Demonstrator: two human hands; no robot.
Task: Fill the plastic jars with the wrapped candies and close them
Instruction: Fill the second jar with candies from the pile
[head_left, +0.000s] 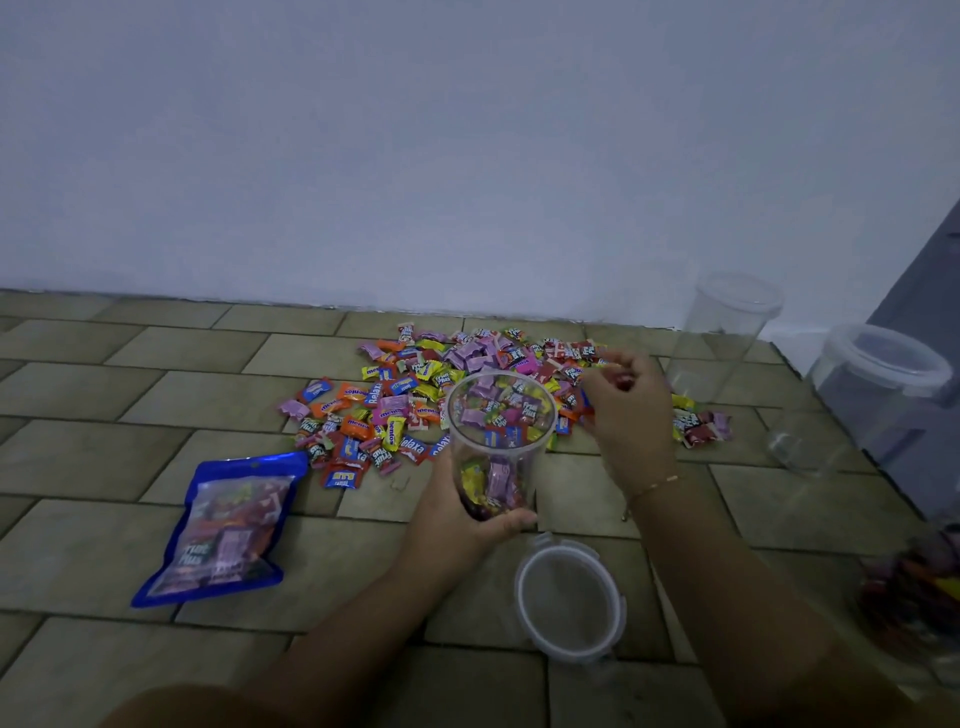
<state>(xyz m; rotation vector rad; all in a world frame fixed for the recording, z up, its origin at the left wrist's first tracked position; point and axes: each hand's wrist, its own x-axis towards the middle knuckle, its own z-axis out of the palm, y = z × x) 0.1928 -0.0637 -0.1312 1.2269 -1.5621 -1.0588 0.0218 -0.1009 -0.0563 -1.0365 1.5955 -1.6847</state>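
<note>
**Feeding the open jar, one handful at a time**

Head view: my left hand (470, 519) is wrapped round the lower part of the open jar (498, 441), holding it just in front of me, off or barely on the floor (104, 545); I cannot tell which. It looks about a third full. My right hand (626, 402) is curled over a few candies, pinching them just right of the jar's mouth, above the near edge of the candy pile (415, 395) that spreads beyond both hands.

To do this step well, I judge I should bring the right hand squarely over the mouth before letting go, keep the jar upright and steady with the left, and tilt it toward the pile so wrappers do not bounce off the rim.

The loose lid (569, 597) lies on the floor just below my left hand, within easy reach for closing. Two lidded empty jars (722, 332) stand beyond my right hand. A blue candy bag (223, 525) lies well left of my left hand.
</note>
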